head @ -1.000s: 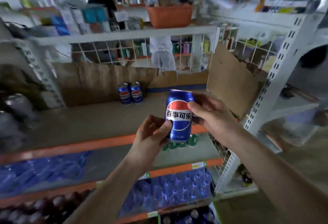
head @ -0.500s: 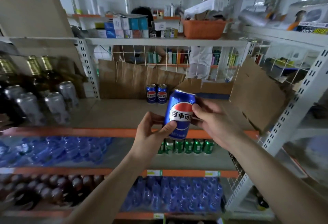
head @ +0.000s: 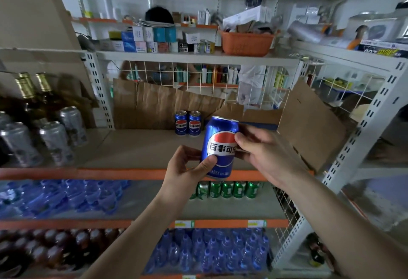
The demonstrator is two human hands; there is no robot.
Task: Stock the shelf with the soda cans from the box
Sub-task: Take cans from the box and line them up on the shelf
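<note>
- Shelf (head: pixel 136 146): two blue cans (head: pixel 187 123) stand at the back, touching.
- Soda can (head: pixel 221 146): held upright above the shelf's front edge; rigid, probably full and heavy, slick-walled; grip mid-body.
- Left hand (head: pixel 184 175), right hand (head: pixel 262 152): both curled round the can's sides.

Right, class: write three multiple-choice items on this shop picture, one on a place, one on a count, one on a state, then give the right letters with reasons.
1. Where do the green cans stand?
A. top shelf
B. the shelf below the held can
C. the floor

2. How many blue cans already stand at the back of the shelf?
A. two
B. five
C. none

3. How is the blue can in front held?
A. left hand alone
B. lying on the shelf
C. by both hands

Key: 1 B, they line up under the orange edge; 2 A, a pair stands by the cardboard; 3 C, the left hand and right hand both grip it.
</note>
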